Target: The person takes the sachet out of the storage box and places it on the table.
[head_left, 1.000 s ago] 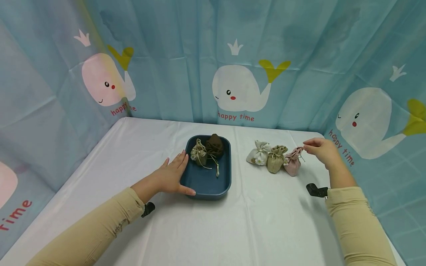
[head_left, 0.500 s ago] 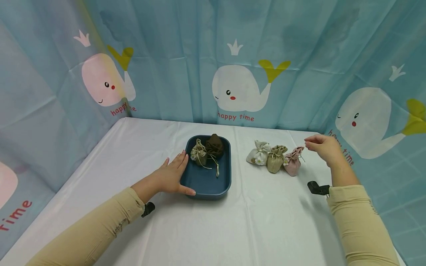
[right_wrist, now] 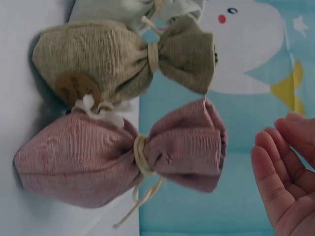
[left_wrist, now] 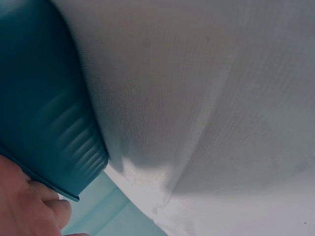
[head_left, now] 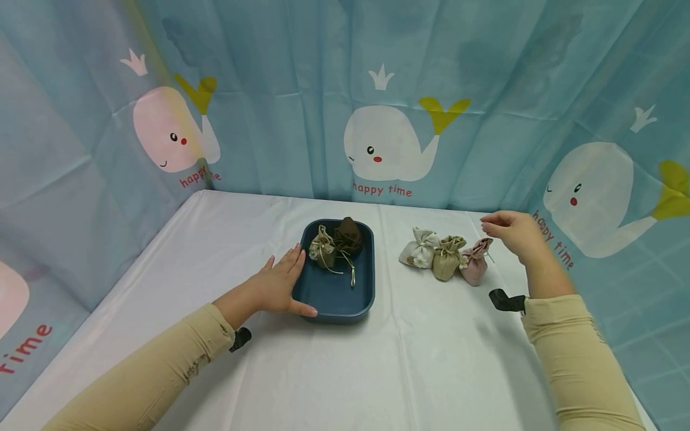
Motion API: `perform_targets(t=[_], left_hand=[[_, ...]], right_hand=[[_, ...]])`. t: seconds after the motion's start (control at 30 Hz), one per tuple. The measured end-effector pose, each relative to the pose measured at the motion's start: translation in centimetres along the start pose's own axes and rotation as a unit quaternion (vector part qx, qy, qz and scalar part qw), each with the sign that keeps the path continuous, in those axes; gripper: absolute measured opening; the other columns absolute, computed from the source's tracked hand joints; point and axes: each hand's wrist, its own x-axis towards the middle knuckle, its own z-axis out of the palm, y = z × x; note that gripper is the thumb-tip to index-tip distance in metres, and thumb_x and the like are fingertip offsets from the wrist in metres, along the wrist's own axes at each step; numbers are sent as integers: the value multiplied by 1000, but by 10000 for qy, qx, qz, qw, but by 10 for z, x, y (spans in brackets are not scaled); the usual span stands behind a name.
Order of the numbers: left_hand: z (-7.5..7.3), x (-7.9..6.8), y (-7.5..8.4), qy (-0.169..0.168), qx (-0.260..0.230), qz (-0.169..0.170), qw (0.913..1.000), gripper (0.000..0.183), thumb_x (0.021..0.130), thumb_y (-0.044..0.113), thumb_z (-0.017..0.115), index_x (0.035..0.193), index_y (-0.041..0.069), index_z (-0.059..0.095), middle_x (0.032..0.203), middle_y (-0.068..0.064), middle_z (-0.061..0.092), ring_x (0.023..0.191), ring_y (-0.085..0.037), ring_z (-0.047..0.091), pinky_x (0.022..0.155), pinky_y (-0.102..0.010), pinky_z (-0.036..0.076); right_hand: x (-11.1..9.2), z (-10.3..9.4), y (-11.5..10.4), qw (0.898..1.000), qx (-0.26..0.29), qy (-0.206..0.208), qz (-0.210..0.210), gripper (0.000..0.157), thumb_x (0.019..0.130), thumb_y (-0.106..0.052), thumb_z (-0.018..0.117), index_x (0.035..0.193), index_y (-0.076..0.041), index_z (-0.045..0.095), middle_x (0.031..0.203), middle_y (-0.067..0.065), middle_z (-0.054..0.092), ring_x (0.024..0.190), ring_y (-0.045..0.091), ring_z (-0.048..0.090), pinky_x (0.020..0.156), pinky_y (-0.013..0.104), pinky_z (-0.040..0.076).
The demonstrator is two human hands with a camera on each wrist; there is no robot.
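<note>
In the head view my left hand (head_left: pixel 275 284) lies along the left side of a dark blue tray (head_left: pixel 369 299), fingers straight and thumb at its near corner. The left wrist view shows the tray's outer wall (left_wrist: pixel 54 98) from below. Two drawstring pouches sit in the tray: a beige one (head_left: pixel 322 250) and a dark brown one (head_left: pixel 348 237). To the right, a white pouch (head_left: pixel 418 251), an olive pouch (head_left: pixel 446 262) and a pink pouch (head_left: pixel 474 267) stand side by side. My right hand (head_left: pixel 512 233) hovers over the pink pouch's top, fingers loosely bent, holding nothing; the right wrist view (right_wrist: pixel 290 172) shows a gap.
A white cloth (head_left: pixel 356 371) covers the table. Blue curtains (head_left: pixel 302 120) with whale prints enclose its back and sides. The olive pouch touches or nearly touches both its neighbours.
My right hand, at the pink pouch's gathered top a second ago, drew off to the right, then came back left and slightly farther away. The pouches and my left hand stay put.
</note>
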Motion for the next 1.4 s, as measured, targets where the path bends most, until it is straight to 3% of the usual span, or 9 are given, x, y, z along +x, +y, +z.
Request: perform_targets(t=[0.27, 0.47, 0.7, 1.07, 1.4], left_hand=[[0, 0, 0, 70, -46, 36, 10000, 128, 61, 82, 53, 146, 2, 0, 152, -16, -5, 139, -31, 4, 105, -59, 8], [1, 0, -1, 48, 47, 22, 10000, 131, 57, 87, 46, 146, 3, -1, 152, -15, -7, 140, -30, 3, 106, -58, 9], [0, -1, 0, 33, -119, 22, 9999, 128, 61, 81, 54, 146, 3, 0, 152, -14, -7, 140, -30, 2, 106, -59, 7], [-1, -1, 1, 62, -140, 53, 9999, 128, 61, 81, 53, 146, 0, 3, 152, -17, -4, 139, -32, 4, 104, -61, 8], [0, -1, 0, 99, -143, 57, 9998, 129, 60, 82, 53, 146, 0, 4, 152, -16, -4, 139, -33, 5, 104, -60, 8]], right_hand=[[6, 12, -18, 9993, -168, -256, -231, 41, 93, -35, 52, 119, -4, 58, 119, 22, 57, 107, 37, 55, 87, 52, 42], [14, 23, -33, 9987, -171, -332, -353, 37, 93, -31, 54, 117, -4, 59, 117, 20, 58, 108, 35, 54, 89, 51, 41], [18, 38, -57, 9964, -154, -527, -640, 32, 92, -29, 55, 114, -7, 62, 113, 17, 60, 106, 32, 54, 88, 48, 42], [24, 69, -90, 9937, -154, -739, -825, 27, 92, -25, 56, 110, -8, 64, 109, 13, 63, 103, 28, 56, 86, 44, 45], [33, 96, -115, 9865, -176, -991, -1294, 20, 91, -19, 59, 105, -7, 67, 102, 10, 64, 96, 24, 59, 83, 39, 48]])
